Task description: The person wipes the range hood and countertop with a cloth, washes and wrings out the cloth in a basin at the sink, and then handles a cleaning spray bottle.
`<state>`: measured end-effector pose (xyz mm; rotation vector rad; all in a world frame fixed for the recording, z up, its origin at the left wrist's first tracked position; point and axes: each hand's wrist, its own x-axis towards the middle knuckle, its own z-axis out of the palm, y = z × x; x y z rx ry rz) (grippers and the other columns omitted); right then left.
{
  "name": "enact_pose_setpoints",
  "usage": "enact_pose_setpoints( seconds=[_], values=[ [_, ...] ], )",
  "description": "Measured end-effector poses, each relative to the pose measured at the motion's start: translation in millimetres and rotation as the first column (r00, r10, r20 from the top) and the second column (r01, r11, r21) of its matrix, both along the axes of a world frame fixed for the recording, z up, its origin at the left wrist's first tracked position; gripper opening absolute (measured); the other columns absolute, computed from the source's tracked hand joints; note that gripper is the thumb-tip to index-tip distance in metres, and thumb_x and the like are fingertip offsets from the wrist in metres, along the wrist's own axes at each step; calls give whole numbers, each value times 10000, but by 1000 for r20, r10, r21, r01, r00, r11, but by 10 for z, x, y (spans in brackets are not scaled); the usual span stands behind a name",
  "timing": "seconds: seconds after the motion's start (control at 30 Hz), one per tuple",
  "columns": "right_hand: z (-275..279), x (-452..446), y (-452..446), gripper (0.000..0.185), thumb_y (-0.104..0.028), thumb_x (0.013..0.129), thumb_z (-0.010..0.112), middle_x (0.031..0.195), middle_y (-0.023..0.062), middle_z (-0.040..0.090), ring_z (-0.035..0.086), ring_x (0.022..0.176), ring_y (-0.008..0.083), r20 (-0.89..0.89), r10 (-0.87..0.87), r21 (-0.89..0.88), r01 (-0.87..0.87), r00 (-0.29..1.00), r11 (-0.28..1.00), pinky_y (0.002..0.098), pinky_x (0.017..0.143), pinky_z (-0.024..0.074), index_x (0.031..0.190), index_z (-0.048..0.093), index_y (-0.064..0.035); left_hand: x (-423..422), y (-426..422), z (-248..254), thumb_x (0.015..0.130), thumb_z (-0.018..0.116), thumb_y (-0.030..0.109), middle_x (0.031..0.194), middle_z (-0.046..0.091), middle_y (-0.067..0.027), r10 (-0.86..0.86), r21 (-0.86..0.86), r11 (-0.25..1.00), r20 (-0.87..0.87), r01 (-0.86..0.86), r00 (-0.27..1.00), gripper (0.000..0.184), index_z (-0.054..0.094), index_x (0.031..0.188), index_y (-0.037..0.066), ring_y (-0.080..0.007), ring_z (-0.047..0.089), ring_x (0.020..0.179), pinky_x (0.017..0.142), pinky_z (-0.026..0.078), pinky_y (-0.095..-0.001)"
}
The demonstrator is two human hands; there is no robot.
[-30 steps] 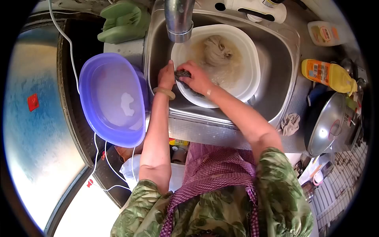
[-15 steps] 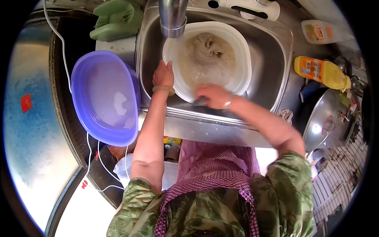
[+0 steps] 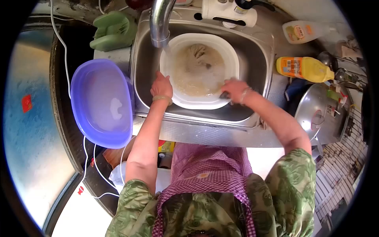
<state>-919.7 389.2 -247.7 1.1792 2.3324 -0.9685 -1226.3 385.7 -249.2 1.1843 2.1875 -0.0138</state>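
A white basin (image 3: 233, 63) of cloudy brownish water stands in the steel sink (image 3: 258, 79), with a greyish cloth (image 3: 198, 51) mostly under the water. My left hand (image 3: 161, 86) rests on the basin's left rim, its fingers pointing up and partly hidden by the hand itself. At the lower right rim is my right hand (image 3: 236, 91), closed on a small dark thing (image 3: 225, 95), which looks like a dark cloth or scrubber. Water runs from the metal faucet (image 3: 160, 37) at the basin's upper left.
A purple basin (image 3: 81, 124) with whitish liquid stands left of the sink. Behind it sits a green plastic holder (image 3: 113, 31). To the right are a yellow bottle (image 3: 312, 68), a clear bottle (image 3: 302, 31) and a pan lid (image 3: 310, 110).
My right hand has moved from the basin's left rim, along its near side, to the lower right rim with the dark thing. My left hand stays at the left rim. The camera view has shifted.
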Motion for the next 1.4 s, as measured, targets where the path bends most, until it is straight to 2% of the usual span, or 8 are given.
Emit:
enact_pose_setpoints(
  seconds=[0.27, 0.37, 0.43, 0.57, 0.77, 0.97, 1.2, 1.4],
  values=[
    [-9, -183, 1096, 227, -55, 775, 587, 986, 50, 589, 560, 1033, 264, 93, 97, 678, -135, 991, 723, 410, 779, 539, 979, 657, -126, -19, -93, -224, 934, 573, 271, 985, 654, -285, -86, 90, 993, 41, 83, 995, 379, 438, 1156, -5, -454, 621, 979, 855, 481, -525],
    [-260, -210, 626, 213, -62, 743, 605, 1007, 60, 587, 560, 1045, 264, 276, -262, 468, 109, 925, 877, 402, 773, 537, 942, 649, -125, -16, -115, -211, 934, 572, 264, 984, 653, -288, -127, 70, 990, 33, 125, 991, 376, 439, 1154, -11, -456, 622, 971, 849, 485, -518],
    [-351, -175, 429, 209, -51, 732, 619, 1006, 71, 588, 567, 1036, 271, 300, -181, 228, 113, 937, 967, 388, 772, 533, 926, 647, -124, 41, -66, -167, 934, 573, 261, 987, 652, -289, -139, 83, 987, 47, 135, 989, 380, 439, 1160, -13, -457, 621, 971, 850, 485, -514],
    [-383, -253, 718, 207, -35, 717, 646, 981, 101, 598, 585, 997, 300, -32, -248, 649, 209, 968, 732, 381, 785, 523, 907, 652, -119, 46, -85, -146, 933, 572, 255, 995, 650, -291, -112, 94, 990, 103, 103, 988, 397, 435, 1188, -17, -459, 617, 976, 856, 483, -510],
    [-1562, -786, 311, 276, -12, 652, 661, 944, 117, 591, 577, 933, 352, -403, -342, 390, 498, 849, 775, 427, 821, 501, 907, 665, -117, 62, -56, -250, 915, 596, 280, 1010, 647, -291, -83, 92, 993, 127, 71, 988, 444, 421, 1199, -13, -457, 617, 973, 850, 481, -512],
    [-480, -806, 578, 146, -115, 766, 595, 1020, 72, 583, 567, 1000, 270, -107, -123, 618, 163, 987, 769, 389, 777, 516, 889, 672, -108, 80, -21, 24, 888, 635, 277, 1002, 650, -285, -116, 76, 991, 59, 112, 991, 506, 381, 1227, 0, -449, 626, 961, 840, 484, -515],
    [-1413, -190, 241, 164, -123, 799, 580, 1069, 50, 568, 531, 1040, 237, 93, -282, 730, 127, 955, 671, 364, 756, 524, 915, 694, -104, 88, -70, -184, 873, 654, 234, 993, 662, -259, -109, 22, 994, 79, 107, 991, 447, 448, 1189, -5, -433, 629, 972, 842, 494, -499],
    [-911, -359, 866, 180, -131, 786, 598, 1081, 50, 579, 520, 1098, 260, 189, -48, 699, -100, 981, 708, 387, 811, 523, 922, 708, -87, 79, -93, -204, 876, 652, 243, 997, 659, -264, -130, 125, 986, 123, 115, 984, 369, 525, 1129, 6, -437, 622, 985, 854, 493, -501]
  ],
)
